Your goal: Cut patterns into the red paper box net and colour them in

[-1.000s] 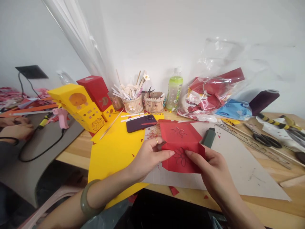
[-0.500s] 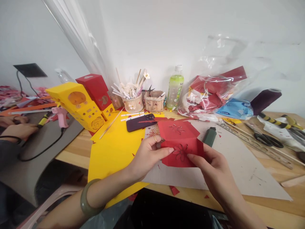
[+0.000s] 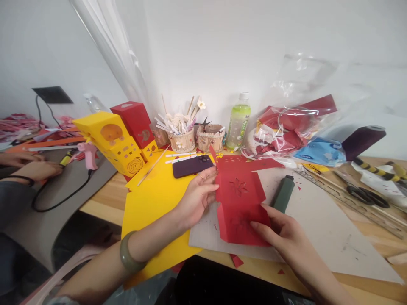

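Observation:
A creased sheet of red card (image 3: 241, 205) with a cut-out flower pattern and side flaps is unfolded between my hands above a grey-white board (image 3: 314, 224). My left hand (image 3: 199, 195) pinches its left edge near the upper panel. On the lower right, my right hand (image 3: 282, 228) grips the card, thumb on top and the other fingers partly hidden behind it. A dark purple phone (image 3: 190, 167) lies beyond my left hand. Close to my right hand rests a dark green, block-shaped tool (image 3: 284, 192).
Yellow card (image 3: 149, 212) lies under my left forearm. Yellow and red paper boxes (image 3: 106, 135) stand at left, near a pink glue gun (image 3: 89, 156) and another person's hands (image 3: 41, 169). A green bottle (image 3: 239, 123), scissors (image 3: 365, 195) and a steel ruler (image 3: 349, 201) surround the board.
The red card has been opened out flatter, its lower panel swinging down towards me. My left hand has shifted from the lower panel to the upper left edge.

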Action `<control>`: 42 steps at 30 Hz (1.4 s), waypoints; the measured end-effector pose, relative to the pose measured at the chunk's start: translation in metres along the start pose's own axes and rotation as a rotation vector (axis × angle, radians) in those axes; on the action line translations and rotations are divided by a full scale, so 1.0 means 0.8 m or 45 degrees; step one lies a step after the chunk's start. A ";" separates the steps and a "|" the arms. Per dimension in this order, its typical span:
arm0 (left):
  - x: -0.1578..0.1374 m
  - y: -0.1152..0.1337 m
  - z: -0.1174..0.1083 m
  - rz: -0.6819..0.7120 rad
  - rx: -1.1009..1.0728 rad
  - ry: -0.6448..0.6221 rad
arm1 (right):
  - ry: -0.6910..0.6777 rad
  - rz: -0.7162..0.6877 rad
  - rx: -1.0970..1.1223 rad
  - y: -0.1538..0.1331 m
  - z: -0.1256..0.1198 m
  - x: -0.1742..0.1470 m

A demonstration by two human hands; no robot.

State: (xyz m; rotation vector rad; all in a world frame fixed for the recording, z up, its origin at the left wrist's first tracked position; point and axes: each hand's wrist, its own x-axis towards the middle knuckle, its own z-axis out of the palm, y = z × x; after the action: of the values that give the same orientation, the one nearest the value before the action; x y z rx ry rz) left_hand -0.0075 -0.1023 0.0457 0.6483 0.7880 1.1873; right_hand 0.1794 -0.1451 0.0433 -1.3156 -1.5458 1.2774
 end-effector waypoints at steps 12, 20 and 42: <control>-0.014 -0.011 0.005 0.194 0.097 -0.102 | 0.220 -0.023 0.273 -0.026 -0.002 0.006; -0.018 -0.010 0.006 0.210 0.180 -0.176 | 0.349 -0.060 0.404 -0.025 -0.006 0.015; 0.003 0.039 -0.001 0.116 0.607 -0.037 | 0.439 -0.312 -0.269 -0.006 -0.085 0.025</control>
State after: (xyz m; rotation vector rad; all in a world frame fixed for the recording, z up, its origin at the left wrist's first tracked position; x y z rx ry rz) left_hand -0.0247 -0.0922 0.0693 1.0994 1.0371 1.0736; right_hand 0.2382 -0.1104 0.0635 -1.3446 -1.5633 0.7084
